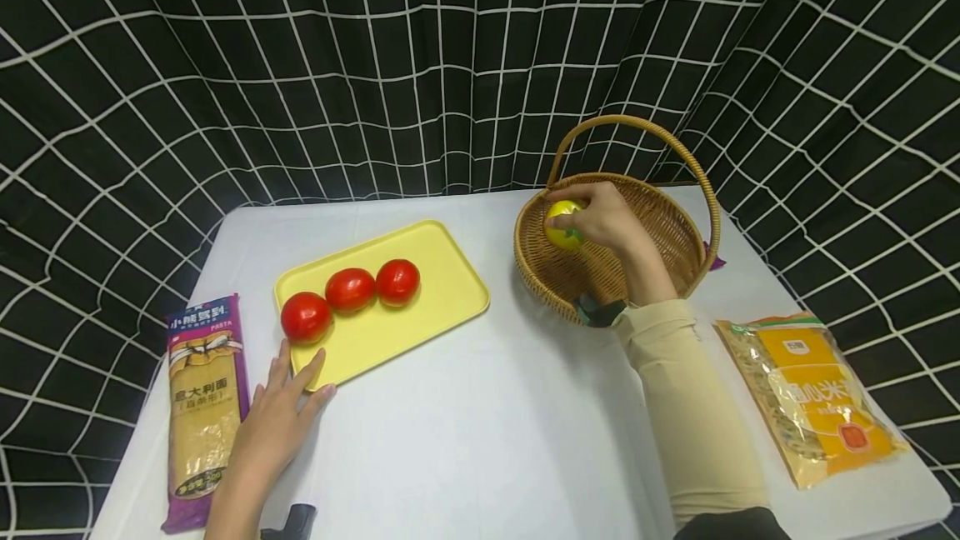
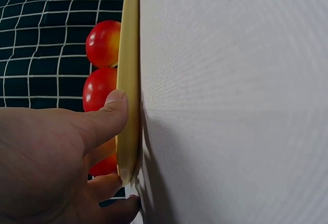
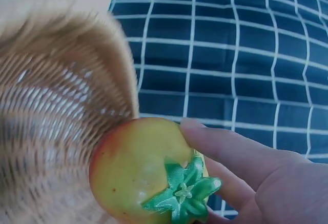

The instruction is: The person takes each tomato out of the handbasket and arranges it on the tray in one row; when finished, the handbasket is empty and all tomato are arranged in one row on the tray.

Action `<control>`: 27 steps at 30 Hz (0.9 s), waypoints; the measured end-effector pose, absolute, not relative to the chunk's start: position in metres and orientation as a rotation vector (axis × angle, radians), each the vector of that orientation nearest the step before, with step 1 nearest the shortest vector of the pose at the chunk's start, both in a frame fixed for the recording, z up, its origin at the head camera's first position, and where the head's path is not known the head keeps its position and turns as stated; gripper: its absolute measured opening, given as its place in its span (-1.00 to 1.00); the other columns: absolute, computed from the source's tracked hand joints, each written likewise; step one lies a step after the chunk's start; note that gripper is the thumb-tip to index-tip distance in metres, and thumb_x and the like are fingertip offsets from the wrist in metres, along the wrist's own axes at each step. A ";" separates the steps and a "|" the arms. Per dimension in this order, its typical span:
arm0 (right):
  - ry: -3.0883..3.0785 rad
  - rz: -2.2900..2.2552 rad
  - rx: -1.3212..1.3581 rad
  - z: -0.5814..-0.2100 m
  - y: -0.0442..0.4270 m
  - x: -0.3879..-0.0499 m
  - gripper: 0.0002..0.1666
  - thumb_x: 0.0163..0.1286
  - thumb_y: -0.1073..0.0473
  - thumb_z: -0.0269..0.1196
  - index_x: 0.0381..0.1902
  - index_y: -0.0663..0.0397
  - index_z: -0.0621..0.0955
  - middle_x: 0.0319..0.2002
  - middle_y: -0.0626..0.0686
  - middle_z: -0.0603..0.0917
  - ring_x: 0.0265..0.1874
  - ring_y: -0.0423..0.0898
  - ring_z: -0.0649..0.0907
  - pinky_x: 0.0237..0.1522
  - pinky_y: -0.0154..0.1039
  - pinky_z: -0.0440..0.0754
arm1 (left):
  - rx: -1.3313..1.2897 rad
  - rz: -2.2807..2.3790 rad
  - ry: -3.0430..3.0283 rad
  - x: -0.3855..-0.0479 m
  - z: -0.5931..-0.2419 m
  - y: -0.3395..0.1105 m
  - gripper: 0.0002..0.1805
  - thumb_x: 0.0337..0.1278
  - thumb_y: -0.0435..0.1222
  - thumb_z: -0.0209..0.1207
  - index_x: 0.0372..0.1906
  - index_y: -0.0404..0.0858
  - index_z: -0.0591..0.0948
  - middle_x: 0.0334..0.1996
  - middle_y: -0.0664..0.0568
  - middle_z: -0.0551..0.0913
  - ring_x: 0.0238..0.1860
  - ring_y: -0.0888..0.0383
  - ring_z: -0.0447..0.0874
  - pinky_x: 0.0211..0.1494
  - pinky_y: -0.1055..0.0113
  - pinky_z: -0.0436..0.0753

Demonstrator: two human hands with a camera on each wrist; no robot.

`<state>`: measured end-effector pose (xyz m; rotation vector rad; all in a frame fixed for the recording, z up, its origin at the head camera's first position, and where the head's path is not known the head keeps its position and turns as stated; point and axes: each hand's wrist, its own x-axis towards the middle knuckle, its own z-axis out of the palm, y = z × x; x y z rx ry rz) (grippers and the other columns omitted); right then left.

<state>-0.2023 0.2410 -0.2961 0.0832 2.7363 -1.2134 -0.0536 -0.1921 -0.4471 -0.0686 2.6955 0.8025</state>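
Inside the wicker basket (image 1: 660,223), my right hand (image 1: 603,215) holds a yellow tomato (image 1: 564,223). The right wrist view shows that tomato (image 3: 136,167) with a reddish side and a green leafy top, my thumb and fingers around it. My left hand (image 1: 281,411) lies at the near left corner of a yellow tray (image 1: 427,315), its fingers spread and fairly straight. In the left wrist view a fingertip touches the tray's rim (image 2: 129,70). On the tray sit three red tomatoes, at the left (image 1: 306,317), the middle (image 1: 350,289) and the right (image 1: 398,282).
A purple-edged pasta pack (image 1: 202,407) lies on the left of the white table (image 1: 480,440). To the right is a yellow-and-clear food bag (image 1: 813,398). The basket's tall handle (image 1: 678,148) arches over it. Black curtains with a white grid (image 1: 420,65) surround the table.
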 end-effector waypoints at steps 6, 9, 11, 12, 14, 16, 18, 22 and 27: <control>2.729 -1.249 0.032 -0.287 0.219 -0.207 -0.46 0.46 0.23 0.40 0.38 0.10 0.64 0.34 0.24 0.55 0.13 0.08 0.58 0.17 -0.17 0.72 | -0.077 0.816 2.686 -0.053 -0.447 -0.191 -0.23 0.59 0.02 0.10 0.69 -0.17 0.18 0.70 -0.34 -0.43 0.68 -0.50 -0.40 0.65 -0.48 -0.28; 2.722 -1.268 0.011 -0.285 0.206 -0.210 -0.47 0.45 0.24 0.40 0.36 0.09 0.65 0.32 0.24 0.57 0.13 0.09 0.59 0.20 -0.12 0.74 | -0.081 0.808 2.684 -0.053 -0.446 -0.191 -0.23 0.59 0.02 0.10 0.69 -0.16 0.18 0.71 -0.32 -0.44 0.68 -0.50 -0.40 0.65 -0.48 -0.28; 2.725 -1.278 -0.005 -0.286 0.195 -0.212 -0.47 0.44 0.25 0.41 0.35 0.08 0.66 0.32 0.23 0.58 0.13 0.09 0.59 0.22 -0.09 0.74 | -0.081 0.799 2.687 -0.054 -0.446 -0.191 -0.23 0.59 0.02 0.09 0.69 -0.16 0.18 0.71 -0.32 -0.44 0.68 -0.50 -0.39 0.65 -0.49 -0.27; 2.720 -1.285 -0.012 -0.286 0.190 -0.213 -0.47 0.43 0.25 0.42 0.34 0.08 0.66 0.32 0.22 0.58 0.13 0.10 0.59 0.23 -0.08 0.74 | -0.080 0.795 2.688 -0.054 -0.446 -0.191 -0.23 0.59 0.02 0.09 0.69 -0.16 0.18 0.71 -0.32 -0.44 0.67 -0.51 -0.39 0.64 -0.49 -0.26; 2.720 -1.287 -0.039 -0.290 0.178 -0.216 -0.47 0.42 0.26 0.43 0.33 0.09 0.67 0.32 0.23 0.60 0.13 0.10 0.59 0.23 -0.07 0.75 | -0.083 0.790 2.689 -0.054 -0.447 -0.192 -0.23 0.60 0.02 0.09 0.69 -0.16 0.18 0.71 -0.32 -0.44 0.67 -0.51 -0.39 0.64 -0.49 -0.26; 2.709 -1.295 -0.061 -0.294 0.166 -0.218 -0.47 0.40 0.26 0.43 0.32 0.10 0.68 0.30 0.23 0.61 0.12 0.10 0.60 0.22 -0.08 0.74 | -0.084 0.789 2.689 -0.054 -0.447 -0.192 -0.24 0.60 0.02 0.09 0.69 -0.15 0.18 0.71 -0.32 -0.44 0.67 -0.51 -0.39 0.64 -0.49 -0.26; 2.692 -1.298 -0.086 -0.301 0.155 -0.220 -0.48 0.40 0.27 0.43 0.31 0.11 0.68 0.28 0.23 0.62 0.11 0.09 0.61 0.20 -0.10 0.74 | -0.086 0.794 2.690 -0.054 -0.449 -0.193 -0.24 0.59 0.02 0.09 0.69 -0.15 0.18 0.71 -0.32 -0.44 0.67 -0.51 -0.39 0.64 -0.50 -0.26; 2.687 -1.291 -0.111 -0.317 0.132 -0.225 -0.48 0.38 0.25 0.44 0.29 0.08 0.70 0.26 0.20 0.66 0.07 0.05 0.62 0.14 -0.16 0.74 | -0.092 0.800 2.688 -0.054 -0.450 -0.193 -0.23 0.59 0.03 0.09 0.69 -0.15 0.18 0.71 -0.31 -0.45 0.68 -0.50 -0.39 0.64 -0.49 -0.26; 2.648 -1.316 -0.090 -0.340 0.111 -0.229 -0.47 0.39 0.27 0.45 0.31 0.08 0.69 0.32 0.20 0.66 0.08 0.04 0.65 0.20 -0.15 0.77 | -0.096 0.805 2.685 -0.054 -0.449 -0.193 -0.22 0.58 0.04 0.10 0.70 -0.14 0.18 0.71 -0.30 -0.45 0.68 -0.49 -0.40 0.65 -0.49 -0.25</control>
